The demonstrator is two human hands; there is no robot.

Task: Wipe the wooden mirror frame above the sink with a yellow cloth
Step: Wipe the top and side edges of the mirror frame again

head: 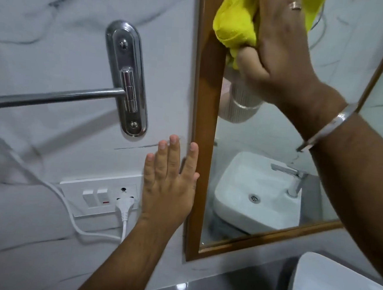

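Note:
The wooden mirror frame runs down the middle of the view, brown, with its bottom rail slanting to the right. My right hand grips a bunched yellow cloth and presses it on the upper part of the frame's left rail, where the rail meets the glass. My left hand lies flat, fingers spread, on the marble wall, its forefinger touching the outer edge of the left rail lower down. It holds nothing. A metal bangle sits on my right wrist.
A chrome towel bar with its oval wall bracket sticks out left of the mirror. Below it is a white switch plate with a plug and cable. The white sink sits at the bottom right on a grey counter.

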